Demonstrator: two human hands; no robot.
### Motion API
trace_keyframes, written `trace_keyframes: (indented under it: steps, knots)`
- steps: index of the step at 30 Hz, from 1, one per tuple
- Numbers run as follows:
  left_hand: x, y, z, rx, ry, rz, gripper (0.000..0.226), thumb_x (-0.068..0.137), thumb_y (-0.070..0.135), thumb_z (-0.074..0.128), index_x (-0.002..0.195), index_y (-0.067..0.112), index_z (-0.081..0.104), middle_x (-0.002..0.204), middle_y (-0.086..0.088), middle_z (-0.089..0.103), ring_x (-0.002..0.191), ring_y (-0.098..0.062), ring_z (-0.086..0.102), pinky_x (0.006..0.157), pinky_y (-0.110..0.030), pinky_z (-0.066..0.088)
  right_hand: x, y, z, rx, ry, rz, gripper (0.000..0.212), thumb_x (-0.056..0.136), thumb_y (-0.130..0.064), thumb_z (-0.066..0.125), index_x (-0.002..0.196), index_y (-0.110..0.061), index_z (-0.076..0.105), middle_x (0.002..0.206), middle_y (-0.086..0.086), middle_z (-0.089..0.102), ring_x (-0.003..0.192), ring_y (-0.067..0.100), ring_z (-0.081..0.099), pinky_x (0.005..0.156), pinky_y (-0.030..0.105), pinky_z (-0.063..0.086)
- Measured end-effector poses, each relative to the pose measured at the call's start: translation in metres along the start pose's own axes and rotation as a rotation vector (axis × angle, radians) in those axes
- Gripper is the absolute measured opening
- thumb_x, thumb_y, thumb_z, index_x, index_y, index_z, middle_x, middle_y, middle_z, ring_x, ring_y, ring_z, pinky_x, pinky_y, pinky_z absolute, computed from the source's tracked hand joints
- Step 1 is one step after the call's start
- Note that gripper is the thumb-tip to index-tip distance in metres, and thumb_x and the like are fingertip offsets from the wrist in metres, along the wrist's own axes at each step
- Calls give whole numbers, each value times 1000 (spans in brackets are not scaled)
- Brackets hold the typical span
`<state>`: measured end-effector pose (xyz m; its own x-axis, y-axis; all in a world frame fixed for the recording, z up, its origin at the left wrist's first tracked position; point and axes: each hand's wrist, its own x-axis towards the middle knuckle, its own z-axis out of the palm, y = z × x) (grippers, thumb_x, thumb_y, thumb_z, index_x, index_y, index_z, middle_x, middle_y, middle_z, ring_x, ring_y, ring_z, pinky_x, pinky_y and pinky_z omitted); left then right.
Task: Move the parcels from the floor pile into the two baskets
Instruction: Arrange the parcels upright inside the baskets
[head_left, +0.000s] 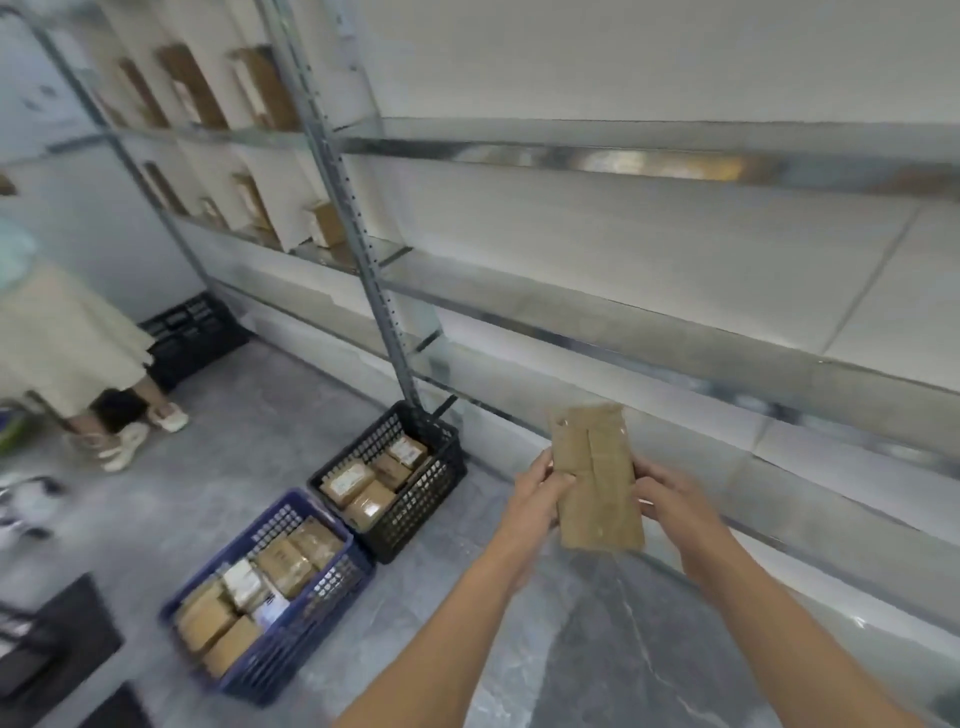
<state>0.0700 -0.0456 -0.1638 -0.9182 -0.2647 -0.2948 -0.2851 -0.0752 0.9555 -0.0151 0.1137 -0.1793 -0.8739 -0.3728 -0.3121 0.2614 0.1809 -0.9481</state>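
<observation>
My left hand (537, 493) and right hand (670, 499) hold the brown parcel (597, 478) in the air, right of the black basket (415, 514), fingers curled on the parcel's edges. I should lower it flat into that basket, not drop it.

one left hand (540, 493) and one right hand (670, 499) hold one flat brown paper parcel (597, 483). three baskets stand on the floor: one blue plastic lattice basket (301, 639), one black plastic lattice basket (415, 509) touching it, and one further black plastic crate (192, 338) by the far wall. at least six brown cardboard parcels (283, 564) show in the blue one and at least four in the near black one, though blur prevents a surer count.
</observation>
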Motion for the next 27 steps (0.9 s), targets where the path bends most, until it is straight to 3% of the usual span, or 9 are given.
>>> trace_keyframes:
  steps: [2,6,11,15,19,27]
  knots:
    - [-5,-3,-5,-15,78,-24,34,107,17,48,122,44,62,108,22,75,93,11,67,69,-10,52,4,-5,9,-13,-88,-7,45,98,0,50,113,-33,77,105,-14,80,98,4,74,80,23,55]
    - [-18,-8,-13,-26,207,-38,37,106,21,50,137,40,60,122,15,73,98,8,68,69,-9,52,14,1,20,-52,-247,-28,47,97,-3,50,125,-31,75,118,-7,77,114,15,71,96,35,55]
    - [-29,-18,-32,-86,325,-58,33,106,20,52,117,48,63,105,24,75,88,12,68,70,-12,52,29,7,48,-62,-345,-3,47,94,0,52,124,-26,76,116,-5,78,113,19,71,104,42,54]
    - [-32,-25,-57,-154,410,-67,32,105,19,53,118,45,65,108,19,75,90,9,68,73,-13,53,42,6,81,-82,-425,7,47,94,3,52,126,-23,75,117,-4,78,114,18,71,103,40,54]
    - [-34,-33,-95,-233,479,-92,30,106,21,52,114,49,62,98,28,74,83,15,67,66,-9,51,61,4,128,-144,-494,19,43,96,2,52,125,-20,75,114,-2,79,113,21,71,102,41,54]
    - [-44,-72,-217,-357,613,-160,28,107,24,53,106,52,56,112,19,65,102,2,60,73,-17,48,76,8,269,-249,-621,53,42,102,1,50,120,-29,73,112,-6,79,107,13,72,90,31,55]
